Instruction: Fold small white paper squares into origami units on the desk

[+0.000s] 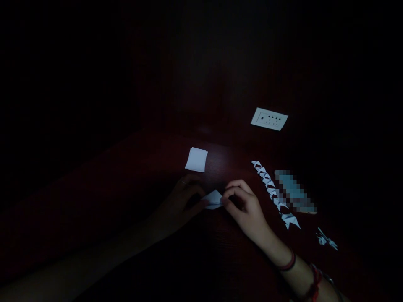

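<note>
The scene is very dark. Both my hands meet over a small white piece of paper (213, 198) on a dark wooden table (132, 184). My left hand (182, 201), in shadow with a ring on one finger, presses the paper's left side with curled fingers. My right hand (244, 207) pinches the paper's right edge between thumb and forefinger. Red bands circle my right wrist.
A small stack of white paper squares (196, 159) lies just beyond my hands. To the right runs a long chain of folded white paper triangles (273, 193), with a blurred-out object (294, 192) beside it. Small paper bits (326, 240) lie far right. A white wall socket (269, 118) sits behind.
</note>
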`<state>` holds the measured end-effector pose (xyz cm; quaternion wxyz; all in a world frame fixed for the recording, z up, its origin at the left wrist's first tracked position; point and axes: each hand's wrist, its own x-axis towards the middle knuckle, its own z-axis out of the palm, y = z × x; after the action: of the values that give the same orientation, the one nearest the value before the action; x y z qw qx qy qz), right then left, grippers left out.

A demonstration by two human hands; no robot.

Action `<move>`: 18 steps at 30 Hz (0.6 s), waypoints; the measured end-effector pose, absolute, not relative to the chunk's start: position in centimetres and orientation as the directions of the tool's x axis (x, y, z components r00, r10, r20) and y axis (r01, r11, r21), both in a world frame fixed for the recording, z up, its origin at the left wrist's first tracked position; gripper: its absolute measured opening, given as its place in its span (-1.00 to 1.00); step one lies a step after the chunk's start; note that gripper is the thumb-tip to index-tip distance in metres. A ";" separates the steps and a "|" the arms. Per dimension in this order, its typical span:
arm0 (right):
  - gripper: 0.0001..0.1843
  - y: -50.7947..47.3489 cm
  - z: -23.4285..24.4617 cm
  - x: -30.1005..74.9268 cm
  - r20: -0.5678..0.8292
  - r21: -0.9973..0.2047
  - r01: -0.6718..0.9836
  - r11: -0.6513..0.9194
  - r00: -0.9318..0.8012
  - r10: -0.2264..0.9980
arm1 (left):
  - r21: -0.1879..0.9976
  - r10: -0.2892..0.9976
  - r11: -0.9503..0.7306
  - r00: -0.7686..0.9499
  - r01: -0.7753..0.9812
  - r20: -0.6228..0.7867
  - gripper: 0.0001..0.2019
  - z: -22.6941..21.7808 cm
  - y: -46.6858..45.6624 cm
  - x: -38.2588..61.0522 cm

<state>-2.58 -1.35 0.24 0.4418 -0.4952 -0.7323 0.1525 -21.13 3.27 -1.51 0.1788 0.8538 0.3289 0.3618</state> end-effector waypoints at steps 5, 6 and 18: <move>-0.89 -0.5 -0.5 -2.0 0.440 -0.724 0.565 0.395 -0.063 0.896 | 0.577 0.670 -0.729 0.559 0.369 0.488 -0.93 -1.8 3.9 -21.3; -0.89 -0.4 -0.7 -1.9 0.436 -0.726 0.567 0.388 -0.057 0.898 | 0.580 0.665 -0.731 0.564 0.359 0.489 -0.93 -1.8 3.9 -21.3; -0.73 -1.4 -0.4 -2.4 0.504 -0.462 0.699 0.545 -0.299 0.810 | 0.509 0.638 -0.762 0.597 0.401 0.486 -0.92 -2.0 3.2 -21.3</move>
<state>-2.40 -1.37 -0.42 0.3595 -0.4705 -0.8022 0.0770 -21.27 3.22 -1.99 0.1764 0.8760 0.2965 0.3371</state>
